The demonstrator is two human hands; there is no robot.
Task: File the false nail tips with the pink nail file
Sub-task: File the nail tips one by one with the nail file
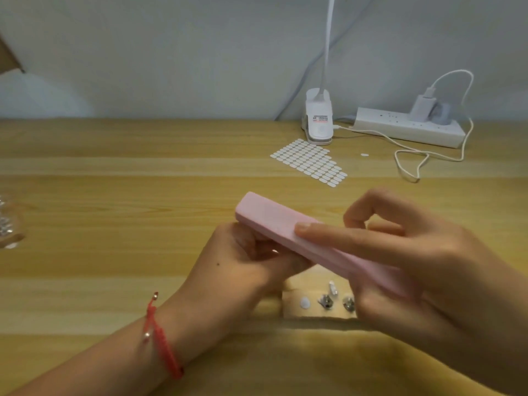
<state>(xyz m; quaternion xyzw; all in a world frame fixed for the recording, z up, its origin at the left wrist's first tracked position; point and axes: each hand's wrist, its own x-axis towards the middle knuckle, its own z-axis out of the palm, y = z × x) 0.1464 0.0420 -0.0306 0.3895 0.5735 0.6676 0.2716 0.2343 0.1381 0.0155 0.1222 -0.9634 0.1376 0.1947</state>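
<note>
My right hand [414, 261] grips the pink nail file [274, 221], a long block, with the index finger laid straight along its top. The file slants from the lower right up to the left over my left hand [243, 264]. The left hand's fingers are curled under the file, pinching something small that the file and fingers mostly hide; only a pale glint shows. Below the hands, decorated false nail tips [327, 300] and a plain white tip [305, 302] sit on a small wooden block [291, 310].
A sheet of white oval stickers [310, 161] lies beyond the hands. A clip lamp base [318, 121], a power strip [408, 127] and a looping white cable [411, 164] stand at the back right. A clear bag or container [7, 224] is at the left edge.
</note>
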